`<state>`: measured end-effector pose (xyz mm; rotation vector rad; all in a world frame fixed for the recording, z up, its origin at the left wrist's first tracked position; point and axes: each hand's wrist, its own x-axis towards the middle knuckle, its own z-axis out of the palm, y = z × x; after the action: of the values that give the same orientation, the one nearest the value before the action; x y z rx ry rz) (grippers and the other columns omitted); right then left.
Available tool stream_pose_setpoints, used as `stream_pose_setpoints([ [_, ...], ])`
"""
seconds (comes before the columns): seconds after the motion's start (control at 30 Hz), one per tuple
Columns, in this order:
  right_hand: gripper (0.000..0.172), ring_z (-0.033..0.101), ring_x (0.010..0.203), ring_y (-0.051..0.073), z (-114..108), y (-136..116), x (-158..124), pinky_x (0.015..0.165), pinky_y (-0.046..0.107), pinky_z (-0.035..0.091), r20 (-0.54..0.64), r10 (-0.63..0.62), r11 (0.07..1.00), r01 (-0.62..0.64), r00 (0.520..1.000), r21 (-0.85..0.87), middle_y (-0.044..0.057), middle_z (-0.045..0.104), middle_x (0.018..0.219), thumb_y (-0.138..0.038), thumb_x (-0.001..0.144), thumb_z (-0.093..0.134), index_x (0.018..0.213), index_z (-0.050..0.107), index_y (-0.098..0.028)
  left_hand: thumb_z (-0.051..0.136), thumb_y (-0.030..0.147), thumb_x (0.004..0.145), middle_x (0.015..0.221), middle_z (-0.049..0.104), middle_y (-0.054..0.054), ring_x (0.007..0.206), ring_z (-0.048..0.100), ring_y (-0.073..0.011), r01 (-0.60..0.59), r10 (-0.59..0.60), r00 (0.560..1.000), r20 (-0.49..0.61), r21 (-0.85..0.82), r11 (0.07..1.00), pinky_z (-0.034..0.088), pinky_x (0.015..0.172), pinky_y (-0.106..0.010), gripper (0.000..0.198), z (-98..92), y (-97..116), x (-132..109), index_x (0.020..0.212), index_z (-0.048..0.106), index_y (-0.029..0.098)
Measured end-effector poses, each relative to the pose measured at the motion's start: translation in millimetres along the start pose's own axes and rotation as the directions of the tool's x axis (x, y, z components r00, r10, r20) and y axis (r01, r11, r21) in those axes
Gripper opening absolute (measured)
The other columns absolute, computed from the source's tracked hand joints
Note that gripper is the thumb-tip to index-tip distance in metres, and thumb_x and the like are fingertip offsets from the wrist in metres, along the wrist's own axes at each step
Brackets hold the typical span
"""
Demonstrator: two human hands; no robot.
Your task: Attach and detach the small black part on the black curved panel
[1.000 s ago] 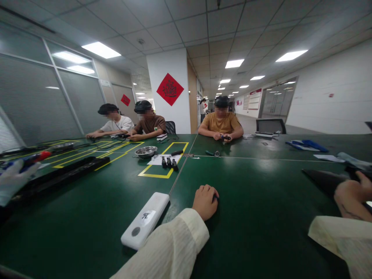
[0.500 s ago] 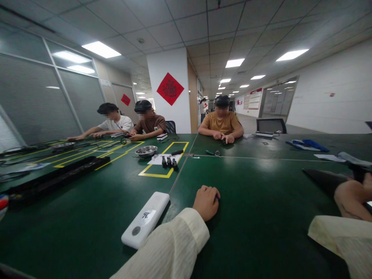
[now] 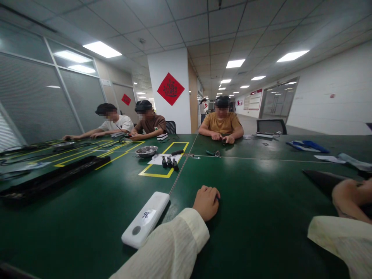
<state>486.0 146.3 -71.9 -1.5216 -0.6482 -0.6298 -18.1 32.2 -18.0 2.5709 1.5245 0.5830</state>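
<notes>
Palm down on the green table [image 3: 250,209], my left hand [image 3: 207,203] has its fingers curled round a small dark thing. Only a dark bluish bit shows by the thumb side, so I cannot make it out. A white oblong device [image 3: 147,219] with a label lies left of this hand, beside my cream sleeve. At the right edge, past a matching cream cuff [image 3: 328,228], is bent bare skin that looks like my right hand [image 3: 347,197]. The frame cuts it off, and its fingers are hidden. A black pointed object [image 3: 318,180] lies behind it.
Beyond the left hand stand several black cylinders [image 3: 170,162] on white paper, near a metal bowl [image 3: 147,151]. A long black tray [image 3: 55,180] lies left. Pliers [image 3: 213,153] and blue items [image 3: 308,146] lie farther back. Three people sit across the table.
The bare skin at the right edge has shifted slightly, and the black item by it has mostly gone from sight. My left hand has not moved. The far-left person's arm reaches farther left.
</notes>
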Motion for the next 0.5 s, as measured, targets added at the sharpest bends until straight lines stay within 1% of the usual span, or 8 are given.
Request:
stream_pose_setpoints([
  [0.07, 0.071, 0.019, 0.126, 0.04, -7, -13, -1, 0.086, 0.059, 0.018, 0.043, 0.155, 0.988, -0.155, 0.987, -0.013, 0.036, 0.012, 0.135, -0.039, 0.074, 0.042, 0.128, 0.036, 0.007, 0.038, 0.014, 0.077, 0.092, 0.058, -0.003, 0.091, 0.045, -0.019, 0.002, -0.002, 1.0, 0.0, 0.0, 1.0, 0.037, 0.08, -0.034, 0.019, -0.9, 1, 0, 0.088, 0.052, 0.021],
  [0.1, 0.071, 0.016, 0.127, 0.041, -11, -22, -1, 0.085, 0.06, 0.017, 0.07, 0.185, 0.982, -0.183, 0.98, -0.039, 0.035, 0.01, 0.137, -0.037, 0.071, 0.047, 0.127, 0.038, 0.006, 0.038, 0.014, 0.077, 0.092, 0.058, -0.003, 0.091, 0.045, -0.0191, 0.004, -0.004, 1.0, -0.001, 0.001, 1.0, 0.037, 0.08, -0.034, 0.019, -1.3, 1, 0, 0.088, 0.052, 0.021],
  [0.17, 0.068, 0.012, 0.127, 0.042, -18, -39, -2, 0.084, 0.061, 0.016, 0.109, 0.159, 0.983, -0.147, 0.981, -0.106, 0.031, 0.011, 0.139, -0.031, 0.067, 0.05, 0.125, 0.042, 0.004, 0.038, 0.014, 0.077, 0.093, 0.058, -0.003, 0.091, 0.045, -0.0193, 0.008, -0.008, 1.0, -0.001, 0.0, 1.0, 0.037, 0.079, -0.034, 0.019, -1.7, 2, 0, 0.088, 0.052, 0.021],
  [0.23, 0.066, 0.016, 0.126, 0.042, -23, -54, -5, 0.082, 0.06, 0.018, 0.148, 0.105, 0.983, -0.08, 0.983, -0.168, 0.029, 0.014, 0.139, -0.025, 0.064, 0.05, 0.122, 0.044, 0.004, 0.039, 0.014, 0.077, 0.093, 0.058, -0.002, 0.092, 0.045, -0.0193, 0.007, -0.007, 1.0, 0.004, 0.002, 1.0, 0.037, 0.08, -0.034, 0.019, -1.7, 2, 0, 0.088, 0.052, 0.021],
  [0.33, 0.064, 0.03, 0.118, 0.04, -25, -69, -12, 0.076, 0.054, 0.025, 0.216, -0.041, 0.965, 0.095, 0.976, -0.246, 0.028, 0.023, 0.135, -0.021, 0.061, 0.048, 0.119, 0.048, 0.005, 0.039, 0.013, 0.077, 0.093, 0.057, -0.002, 0.093, 0.044, -0.019, 0.001, -0.001, 1.0, 0.008, 0.01, 1.0, 0.037, 0.08, -0.033, 0.019, -1.9, 2, -1, 0.089, 0.051, 0.021],
  [0.43, 0.053, 0.038, 0.112, 0.035, -25, -80, -26, 0.076, 0.049, 0.028, 0.266, -0.236, 0.907, 0.31, 0.935, -0.286, 0.025, 0.029, 0.132, -0.023, 0.07, 0.04, 0.115, 0.052, 0.003, 0.038, 0.013, 0.077, 0.093, 0.056, -0.003, 0.092, 0.044, -0.0187, -0.034, 0.034, 0.999, 0.008, 0.006, 0.999, 0.037, 0.08, -0.032, 0.019, -3.7, 4, -1, 0.089, 0.051, 0.021],
  [0.5, 0.049, 0.04, 0.11, 0.032, -26, -90, -38, 0.078, 0.046, 0.03, 0.312, -0.31, 0.869, 0.4, 0.898, -0.29, 0.024, 0.03, 0.134, -0.023, 0.076, 0.033, 0.112, 0.055, 0.002, 0.038, 0.013, 0.078, 0.094, 0.055, -0.003, 0.093, 0.044, -0.0184, -0.071, 0.071, 0.997, 0.013, 0.0, 0.997, 0.037, 0.081, -0.032, 0.019, -5.8, 7, -2, 0.089, 0.052, 0.02],
])
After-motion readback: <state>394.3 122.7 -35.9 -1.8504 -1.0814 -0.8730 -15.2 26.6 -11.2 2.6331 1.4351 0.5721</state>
